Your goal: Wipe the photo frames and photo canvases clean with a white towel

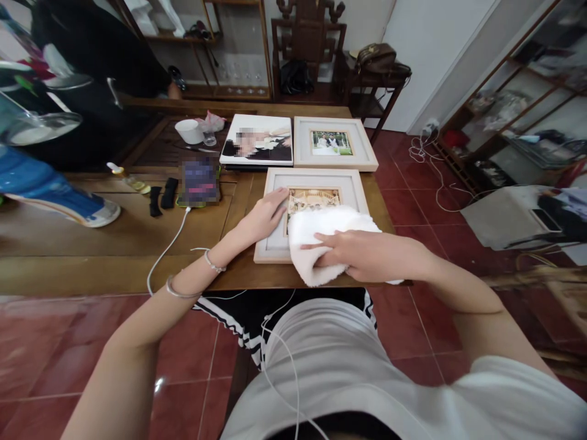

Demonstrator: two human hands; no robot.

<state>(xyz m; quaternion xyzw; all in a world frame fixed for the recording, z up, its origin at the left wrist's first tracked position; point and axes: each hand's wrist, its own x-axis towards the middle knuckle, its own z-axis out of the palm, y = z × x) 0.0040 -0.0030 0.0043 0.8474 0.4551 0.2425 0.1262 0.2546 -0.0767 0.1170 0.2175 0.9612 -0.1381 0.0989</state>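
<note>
A light wooden picture frame (274, 183) with a wide pale mat lies flat at the table's front edge. My left hand (266, 214) rests on its left side, fingers stretched out and close together, holding nothing. A fluffy white cloth (307, 229) covers the lower right of the frame and part of the photo (316, 197). Bunched into that cloth is my right hand (348, 250), pressing it down on the frame, with some fingers hidden in the folds.
Behind lie a second framed photo (302, 156) and a white-edged photo panel (257, 128). To the left are a phone on a cable (198, 182), black strips (156, 200), a small dropper bottle (132, 181), a white cup (189, 131) and a blue bottle (59, 189).
</note>
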